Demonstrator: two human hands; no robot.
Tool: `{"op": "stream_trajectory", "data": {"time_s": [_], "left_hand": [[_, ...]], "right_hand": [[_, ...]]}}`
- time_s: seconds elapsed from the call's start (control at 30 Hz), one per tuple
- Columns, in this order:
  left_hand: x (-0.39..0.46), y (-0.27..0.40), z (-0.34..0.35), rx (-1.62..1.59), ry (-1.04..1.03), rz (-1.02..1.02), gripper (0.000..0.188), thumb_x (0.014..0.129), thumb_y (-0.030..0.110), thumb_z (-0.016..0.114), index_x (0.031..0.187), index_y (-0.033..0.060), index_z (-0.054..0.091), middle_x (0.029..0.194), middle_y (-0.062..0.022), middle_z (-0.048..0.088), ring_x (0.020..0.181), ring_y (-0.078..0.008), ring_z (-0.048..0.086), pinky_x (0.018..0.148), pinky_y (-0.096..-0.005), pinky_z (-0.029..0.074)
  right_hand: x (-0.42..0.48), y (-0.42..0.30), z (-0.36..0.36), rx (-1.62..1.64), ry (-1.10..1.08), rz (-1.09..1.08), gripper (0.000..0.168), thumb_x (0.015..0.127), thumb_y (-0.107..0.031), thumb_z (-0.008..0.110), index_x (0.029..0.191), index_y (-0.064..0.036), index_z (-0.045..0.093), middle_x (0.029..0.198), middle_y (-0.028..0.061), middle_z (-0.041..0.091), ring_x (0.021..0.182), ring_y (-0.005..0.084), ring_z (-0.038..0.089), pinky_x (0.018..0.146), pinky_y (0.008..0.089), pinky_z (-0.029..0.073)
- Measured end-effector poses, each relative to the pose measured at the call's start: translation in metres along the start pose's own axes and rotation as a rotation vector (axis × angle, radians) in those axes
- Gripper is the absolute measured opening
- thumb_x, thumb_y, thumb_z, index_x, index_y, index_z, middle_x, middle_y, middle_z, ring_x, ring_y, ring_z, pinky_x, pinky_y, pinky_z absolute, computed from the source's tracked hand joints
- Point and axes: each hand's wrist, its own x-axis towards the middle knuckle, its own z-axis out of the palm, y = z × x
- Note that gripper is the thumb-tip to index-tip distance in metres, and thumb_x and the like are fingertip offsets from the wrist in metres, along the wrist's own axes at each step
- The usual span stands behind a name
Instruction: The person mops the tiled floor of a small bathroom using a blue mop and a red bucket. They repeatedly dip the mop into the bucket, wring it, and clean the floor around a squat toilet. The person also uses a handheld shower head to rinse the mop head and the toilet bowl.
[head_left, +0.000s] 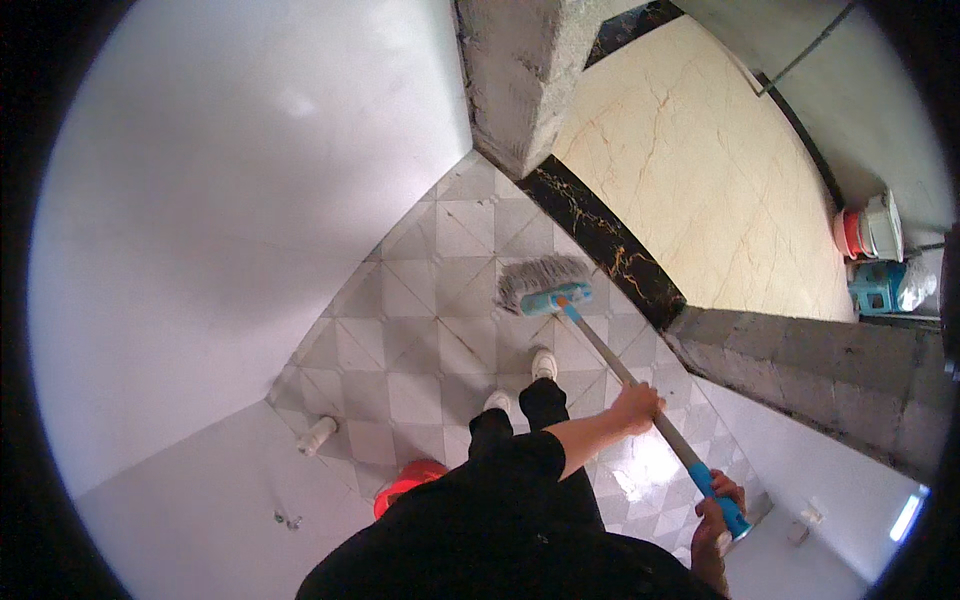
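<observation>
A long-handled mop (602, 349) reaches diagonally across the tiled floor, its grey strand head and blue plastic frame lying on the tiles ahead of my feet. Midway along the shaft, my left hand (637, 407) is wrapped around the handle. My right hand (718, 504) grips the blue sleeve near the handle's end, at the lower right. The mop head (544, 274) lies close to the black marbled threshold (611, 236). Parts of my right palm are hidden by the handle.
A red bucket (409, 484) stands beside me at lower left, partly hidden by my clothing. Nearby, a white pipe stub (318, 436) rises by the wall. Rough doorway edges (802, 360) flank the threshold. Beyond are stacked basins (883, 229) and a blue stool (874, 288).
</observation>
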Motion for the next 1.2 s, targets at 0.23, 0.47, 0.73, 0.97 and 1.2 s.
{"op": "stream_trajectory", "data": {"time_s": [0.23,0.47,0.73,0.97,1.2], "left_hand": [[-0.044,0.043,0.059,0.0,-0.209,0.227,0.011,0.062,0.012,0.054,0.072,0.0112,0.058,0.075,-0.0065,0.057,0.087,-0.0222,0.05,0.082,-0.041,0.033],[-0.075,-0.022,0.041,0.06,-0.071,0.132,0.009,0.06,0.014,0.055,0.068,0.0108,0.056,0.07,-0.0073,0.055,0.078,-0.0233,0.052,0.074,-0.0393,0.036],[-0.029,-0.182,-0.037,0.213,0.666,-0.086,0.003,0.058,0.012,0.055,0.059,0.0104,0.053,0.065,-0.0085,0.053,0.073,-0.0287,0.05,0.068,-0.0372,0.039],[-0.048,-0.254,-0.064,0.315,0.458,-0.042,0.032,0.06,0.005,0.055,0.092,0.0102,0.053,0.093,-0.0108,0.052,0.092,-0.0306,0.047,0.08,-0.0378,0.039],[0.0,-0.105,0.075,0.204,0.366,0.066,0.013,0.056,0.003,0.053,0.068,0.0092,0.052,0.07,-0.009,0.049,0.077,-0.0299,0.048,0.064,-0.0393,0.041]], "right_hand": [[-0.088,0.017,-0.051,-0.03,0.159,0.071,0.018,0.063,-0.01,0.057,0.076,-0.01,0.043,0.084,0.0086,0.049,0.098,0.0285,0.044,0.054,0.0293,0.043],[-0.084,0.064,-0.017,0.009,-0.076,-0.014,0.008,0.081,-0.015,0.045,0.077,-0.011,0.041,0.097,0.0128,0.052,0.104,0.0313,0.043,0.057,0.0318,0.045],[0.067,0.099,0.109,0.161,-0.5,-0.254,0.025,0.066,-0.006,0.058,0.091,-0.004,0.052,0.105,0.0124,0.052,0.101,0.0227,0.047,0.086,0.0354,0.035],[0.058,0.142,0.156,0.309,-0.544,-0.358,0.022,0.066,0.005,0.055,0.086,-0.003,0.049,0.103,0.0114,0.051,0.103,0.0252,0.045,0.087,0.0324,0.034],[0.024,0.178,-0.034,0.337,-0.364,-0.215,0.022,0.064,0.006,0.057,0.084,-0.001,0.051,0.096,0.012,0.054,0.101,0.0251,0.047,0.087,0.034,0.035]]}}
